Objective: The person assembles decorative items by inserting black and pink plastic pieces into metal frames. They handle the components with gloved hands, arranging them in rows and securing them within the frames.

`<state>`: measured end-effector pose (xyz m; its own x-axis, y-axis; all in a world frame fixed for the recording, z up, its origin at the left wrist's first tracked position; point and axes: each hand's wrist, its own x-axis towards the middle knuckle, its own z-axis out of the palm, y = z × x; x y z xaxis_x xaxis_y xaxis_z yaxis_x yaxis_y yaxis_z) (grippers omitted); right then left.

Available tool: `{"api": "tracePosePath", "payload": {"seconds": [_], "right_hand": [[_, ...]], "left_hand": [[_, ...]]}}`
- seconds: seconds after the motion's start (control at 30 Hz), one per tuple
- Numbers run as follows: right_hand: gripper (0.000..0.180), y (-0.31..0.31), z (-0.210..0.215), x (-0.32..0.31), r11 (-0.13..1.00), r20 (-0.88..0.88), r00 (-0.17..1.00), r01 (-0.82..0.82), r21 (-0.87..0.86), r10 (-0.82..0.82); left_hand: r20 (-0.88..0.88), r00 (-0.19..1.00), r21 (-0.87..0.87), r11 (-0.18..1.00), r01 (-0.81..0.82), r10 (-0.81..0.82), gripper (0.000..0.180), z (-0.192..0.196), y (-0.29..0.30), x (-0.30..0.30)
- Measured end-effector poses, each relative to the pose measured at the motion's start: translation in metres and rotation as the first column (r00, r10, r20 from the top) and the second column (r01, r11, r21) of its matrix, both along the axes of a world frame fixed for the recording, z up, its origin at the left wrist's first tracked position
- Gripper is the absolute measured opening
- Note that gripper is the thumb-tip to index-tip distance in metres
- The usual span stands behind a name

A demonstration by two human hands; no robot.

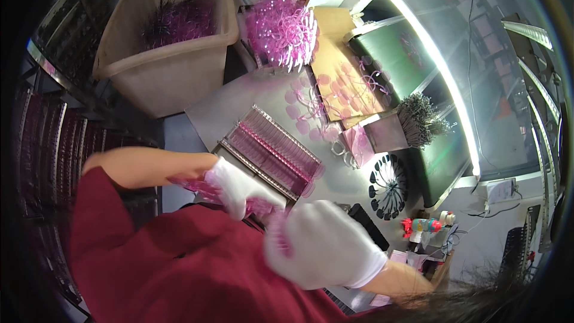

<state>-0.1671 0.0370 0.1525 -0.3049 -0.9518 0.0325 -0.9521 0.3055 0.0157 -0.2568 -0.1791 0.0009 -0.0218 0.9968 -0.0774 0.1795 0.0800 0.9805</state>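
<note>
A metal-framed rack [272,152] filled with rows of thin pink translucent pieces lies on the grey table. At its near edge is my left hand [230,186] in a white glove, closed around a bunch of pink translucent pieces [200,188] that stick out on both sides of it. My right hand [326,244], also white-gloved and a little smeared by motion, is curled just right of the left one, close to my body. More pink shows at its thumb side; what its fingers hold is hidden.
A large beige bin [170,72] with dark and pink pieces stands far left, beside a heap of pink strips [281,30]. Loose pink discs [299,104] lie near cardboard [335,42]. At right are a box of wire hooks [388,131], a black radial holder [388,186] and a bright tube light [439,63].
</note>
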Motion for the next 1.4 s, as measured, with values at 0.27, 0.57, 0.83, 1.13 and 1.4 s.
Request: {"api": "tracePosePath", "payload": {"seconds": [0.27, 0.57, 0.83, 1.13, 1.4], "right_hand": [[0.054, -0.022, -0.153, 0.027, 0.079, 0.359, -0.061, 0.996, -0.035, 0.932], [0.056, -0.019, -0.123, 0.033, 0.140, 0.817, 0.461, 0.836, -0.531, 0.347], [0.051, 0.014, -0.158, 0.047, 0.623, 0.612, 0.531, 0.778, -0.080, -0.586], [0.036, 0.011, -0.098, 0.036, 0.832, 0.261, 0.834, 0.534, -0.153, -0.487], [0.107, 0.003, -0.123, 0.029, 0.666, 0.459, 0.748, 0.651, -0.364, -0.480]], "left_hand": [[0.499, 0.566, 0.865, -0.421, -0.273, 0.656, 0.036, 0.060, 0.005, -0.020], [0.117, 0.163, 0.917, -0.043, -0.397, 0.980, 0.081, 0.053, -0.003, 0.012], [-0.819, 0.029, 0.267, 0.425, -0.865, 0.574, 0.101, 0.073, -0.046, 0.032], [-0.267, 0.781, -0.165, 0.772, -0.614, 0.565, 0.103, 0.014, 0.002, 0.103], [0.699, 0.437, -0.158, 0.719, -0.677, 0.566, 0.063, -0.022, -0.007, 0.082]]}}
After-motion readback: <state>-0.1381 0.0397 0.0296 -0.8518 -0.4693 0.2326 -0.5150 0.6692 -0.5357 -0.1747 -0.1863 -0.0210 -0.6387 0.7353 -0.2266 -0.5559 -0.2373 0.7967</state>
